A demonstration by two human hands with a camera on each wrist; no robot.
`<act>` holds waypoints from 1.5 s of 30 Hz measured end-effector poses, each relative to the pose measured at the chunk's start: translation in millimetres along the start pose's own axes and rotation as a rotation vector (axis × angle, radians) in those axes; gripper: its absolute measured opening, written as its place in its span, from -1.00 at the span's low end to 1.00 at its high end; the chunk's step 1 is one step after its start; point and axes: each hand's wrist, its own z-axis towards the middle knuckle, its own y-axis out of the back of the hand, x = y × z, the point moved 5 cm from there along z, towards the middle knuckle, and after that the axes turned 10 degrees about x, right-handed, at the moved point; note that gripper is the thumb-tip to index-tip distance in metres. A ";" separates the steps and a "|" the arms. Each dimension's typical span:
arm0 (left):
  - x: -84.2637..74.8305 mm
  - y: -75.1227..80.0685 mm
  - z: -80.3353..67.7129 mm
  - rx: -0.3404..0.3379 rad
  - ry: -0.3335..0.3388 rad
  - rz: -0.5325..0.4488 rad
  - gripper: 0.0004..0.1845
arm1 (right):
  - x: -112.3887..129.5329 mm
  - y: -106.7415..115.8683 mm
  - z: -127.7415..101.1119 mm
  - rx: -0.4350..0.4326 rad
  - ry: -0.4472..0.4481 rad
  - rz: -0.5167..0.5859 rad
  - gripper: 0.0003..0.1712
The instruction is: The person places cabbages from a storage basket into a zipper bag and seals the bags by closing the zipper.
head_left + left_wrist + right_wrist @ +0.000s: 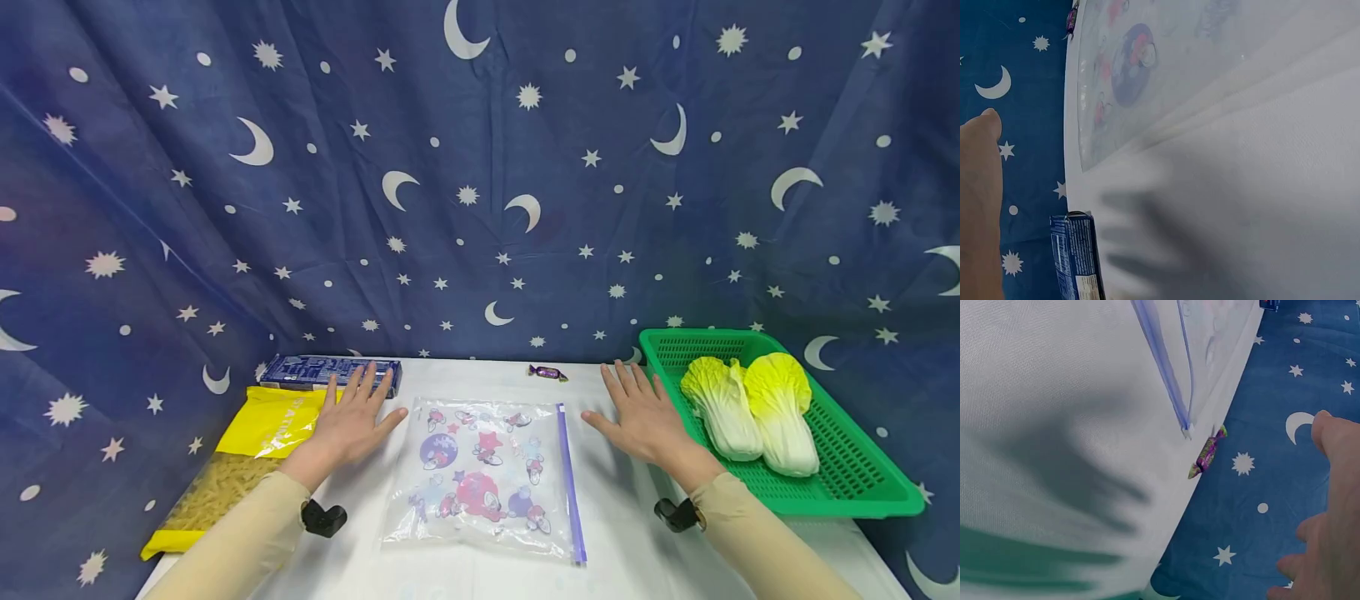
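Note:
A clear zip bag (pixel 487 475) printed with cartoon figures lies flat on the white table (pixel 622 533), its purple zip strip (pixel 568 483) on the right. My left hand (pixel 352 421) hovers flat, fingers spread, just left of the bag. My right hand (pixel 637 412) is spread the same way to the bag's right. Neither hand holds anything. The left wrist view shows the bag (pixel 1147 69) and a blue box (pixel 1075 256). In the right wrist view are the zip strip (pixel 1163 369) and a wrapped candy (pixel 1207 453).
A yellow pasta pack (pixel 240 454) and a dark blue box (pixel 326 372) lie at the left. A small purple candy (pixel 547 372) sits at the table's back. A green basket (pixel 862 475) with two napa cabbages (pixel 750 408) stands at the right. A starry blue curtain (pixel 480 167) hangs behind.

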 end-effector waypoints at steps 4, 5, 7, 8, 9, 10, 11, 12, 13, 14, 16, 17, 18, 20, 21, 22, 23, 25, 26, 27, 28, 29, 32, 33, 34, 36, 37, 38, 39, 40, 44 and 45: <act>-6.6 2.8 1.2 -0.005 -0.013 -0.004 -0.06 | 0.8 0.3 0.8 0.008 -0.010 0.023 0.14; -9.2 3.7 1.6 -0.004 -0.019 -0.006 -0.06 | 1.3 0.6 0.6 0.006 -0.010 0.034 0.14; -15.6 6.0 2.1 -0.005 -0.035 -0.015 -0.06 | 2.3 0.5 -0.1 0.007 -0.014 0.067 0.15; -19.2 7.2 2.2 -0.004 -0.039 -0.014 -0.06 | 2.9 0.6 -0.5 0.005 -0.013 0.090 0.15; -22.9 8.4 2.2 -0.004 -0.044 -0.014 -0.07 | 3.7 0.8 -1.2 0.004 -0.011 0.116 0.15; -27.0 9.9 2.1 -0.002 -0.049 -0.018 -0.07 | 4.5 1.0 -1.9 0.003 -0.008 0.140 0.14; -31.2 11.6 1.9 0.001 -0.056 -0.022 -0.08 | 5.1 1.0 -2.8 0.004 -0.006 0.168 0.13; -35.4 13.2 1.5 0.000 -0.065 -0.028 -0.08 | 5.8 1.1 -3.8 0.004 -0.003 0.195 0.13; -39.4 14.4 1.3 -0.001 -0.072 -0.032 -0.08 | 6.3 1.0 -4.6 0.004 0.000 0.219 0.12; -43.6 15.3 1.0 0.001 -0.077 -0.038 -0.09 | 6.7 0.6 -5.3 0.003 0.002 0.241 0.11; -51.8 16.9 0.5 -0.001 -0.096 -0.063 -0.10 | 7.8 -0.8 -6.2 -0.002 0.004 0.281 0.10; -55.5 17.0 0.7 -0.004 -0.106 -0.075 -0.10 | 8.4 -1.4 -6.7 -0.005 0.005 0.300 0.09; -59.5 17.6 0.3 -0.007 -0.117 -0.093 -0.11 | 9.4 -2.0 -6.9 -0.007 0.004 0.317 0.08; -67.1 18.0 0.2 -0.006 -0.133 -0.110 -0.11 | 11.1 -3.2 -7.5 -0.012 0.005 0.356 0.03; -70.9 18.3 -0.1 -0.007 -0.142 -0.115 -0.11 | 12.1 -3.5 -7.8 -0.014 0.006 0.374 0.02; -74.2 17.8 0.3 -0.006 -0.150 -0.117 -0.11 | 12.9 -3.9 -8.4 -0.014 0.008 0.394 -0.01; -78.1 18.2 0.1 -0.003 -0.159 -0.120 -0.10 | 13.9 -4.2 -9.0 -0.012 0.012 0.413 -0.03; -86.1 18.4 -0.3 -0.006 -0.177 -0.123 -0.10 | 15.5 -5.5 -10.4 -0.002 0.014 0.453 -0.07; -90.0 17.8 -0.1 -0.003 -0.184 -0.125 -0.10 | 16.3 -6.4 -11.0 0.007 0.011 0.471 -0.07; -93.8 17.3 0.0 0.001 -0.191 -0.129 -0.10 | 17.4 -7.1 -11.8 0.015 0.012 0.491 -0.08; -97.5 16.2 0.6 0.007 -0.198 -0.133 -0.10 | 18.3 -8.1 -12.6 0.026 0.012 0.511 -0.09; -101.4 15.3 1.0 0.014 -0.204 -0.138 -0.10 | 19.4 -8.9 -13.5 0.036 0.011 0.527 -0.09; -112.7 12.6 1.4 0.038 -0.217 -0.141 -0.11 | 22.4 -11.1 -15.8 0.056 0.011 0.584 -0.12; -116.3 12.1 1.2 0.045 -0.221 -0.144 -0.11 | 23.7 -11.8 -16.5 0.061 0.014 0.600 -0.13; -119.8 11.8 0.8 0.050 -0.227 -0.148 -0.11 | 24.6 -12.7 -17.0 0.066 0.016 0.616 -0.13; -126.8 12.2 -0.6 0.062 -0.235 -0.156 -0.12 | 26.4 -14.3 -18.1 0.073 0.018 0.642 -0.15; -130.1 12.5 -1.3 0.066 -0.241 -0.164 -0.12 | 27.0 -15.3 -18.4 0.076 0.015 0.645 -0.15; -133.6 13.6 -2.5 0.064 -0.251 -0.170 -0.13 | 27.5 -16.2 -18.8 0.080 0.012 0.653 -0.16; -136.8 14.3 -3.4 0.067 -0.260 -0.178 -0.14 | 27.7 -17.1 -19.1 0.084 0.007 0.658 -0.16; -139.8 14.9 -4.3 0.067 -0.268 -0.184 -0.14 | 27.5 -18.2 -19.3 0.088 0.001 0.663 -0.16; -150.1 16.2 -6.9 0.075 -0.295 -0.208 -0.17 | 27.5 -21.1 -20.3 0.098 -0.007 0.705 -0.16; -152.3 15.8 -6.9 0.084 -0.295 -0.208 -0.17 | 27.4 -22.1 -20.4 0.102 -0.005 0.718 -0.16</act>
